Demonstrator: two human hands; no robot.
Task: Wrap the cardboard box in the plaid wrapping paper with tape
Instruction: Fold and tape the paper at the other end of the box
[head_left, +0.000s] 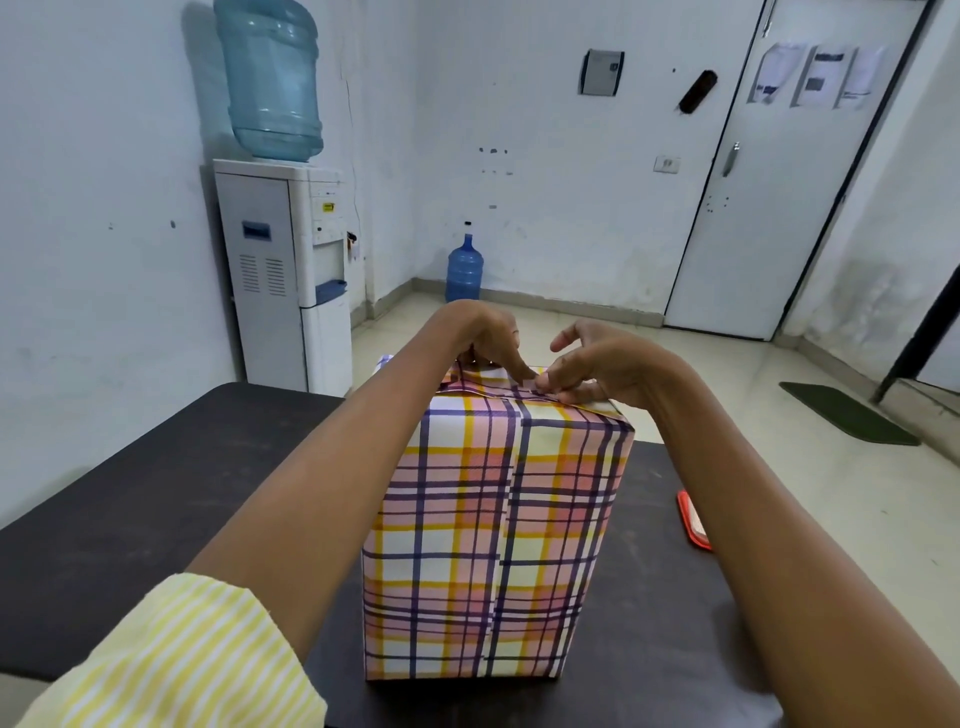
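Note:
A tall box covered in plaid wrapping paper (493, 530) stands upright on the dark table (156, 493); no bare cardboard shows. A paper seam runs down its near face. Both hands work on the folded paper at the box's top end. My left hand (488, 340) presses the folded paper down at the top with its fingers bent over it. My right hand (597, 364) pinches the paper fold at the top right with thumb and fingertips, its other fingers raised. Whether there is tape under the fingers cannot be told.
A red and white flat object (693, 519) lies on the table to the right of the box. A water dispenser (291, 270) stands by the left wall, a blue bottle (464, 270) on the floor behind, a door (779, 171) at right.

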